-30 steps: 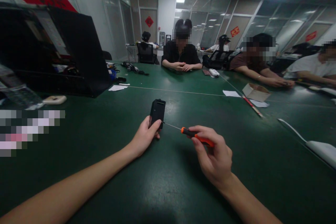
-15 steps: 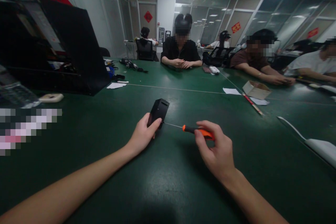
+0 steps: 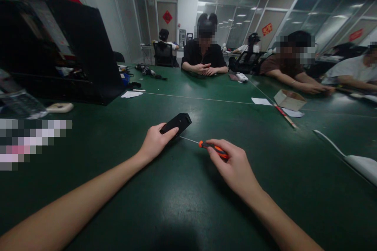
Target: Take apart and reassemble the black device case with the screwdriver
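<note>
Apparently screwdriver work: screwdriver [image 3: 201, 144] tip at the near edge of a black case [image 3: 180, 122], over the green surface [image 3: 182, 188].
Left hand [image 3: 153, 141] closed round the case's lower-left end, thumb on top; right hand [image 3: 234, 162] pinching the tool's handle. Case's long axis slants up rightward, recessed end pointing away and right; tool points left, slightly away. Tip contact unclear. Next move seems to call for a steady case and straight shaft.

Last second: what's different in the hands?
Box turned clockwise in view, far end swinging right, in the left grip. Right grip shifted slightly left with the screwdriver. Nothing picked up or released. Unchanged: screwdriver pointing at box; carton in place.
</note>
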